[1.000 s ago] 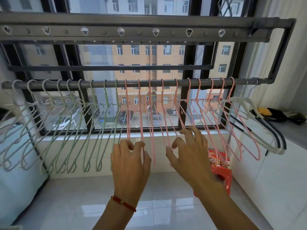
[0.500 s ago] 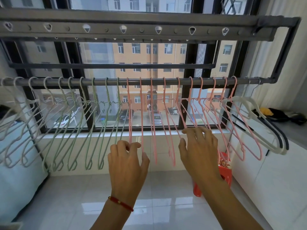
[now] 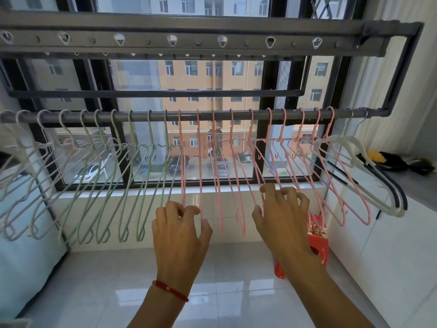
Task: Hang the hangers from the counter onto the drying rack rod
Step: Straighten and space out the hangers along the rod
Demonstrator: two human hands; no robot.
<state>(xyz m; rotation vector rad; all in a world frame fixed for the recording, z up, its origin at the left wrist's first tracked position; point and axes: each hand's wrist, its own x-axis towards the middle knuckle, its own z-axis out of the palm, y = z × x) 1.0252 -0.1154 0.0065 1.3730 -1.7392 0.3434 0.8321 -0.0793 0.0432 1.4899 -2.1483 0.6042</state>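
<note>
Grey metal drying rack rod (image 3: 151, 116) spans frame at mid height, before window. Along it hang thin wire hangers: white (image 3: 30, 162) at left, pale green (image 3: 132, 176) left of centre, pink (image 3: 238, 176) centre to right, plus bulkier white plastic hanger (image 3: 369, 176) far right. Left hand (image 3: 179, 235), lower centre: fingers curled, pinching lower ends of pink hangers. Right hand (image 3: 283, 221): fingers bent, spread, touching neighbouring pink hangers; grip unclear. Red plastic stool (image 3: 318, 240) on floor behind right hand.

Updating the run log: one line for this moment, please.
left hand: pinching pink hangers | right hand: fingers among pink hangers, grip unclear | rod: full row hung
</note>
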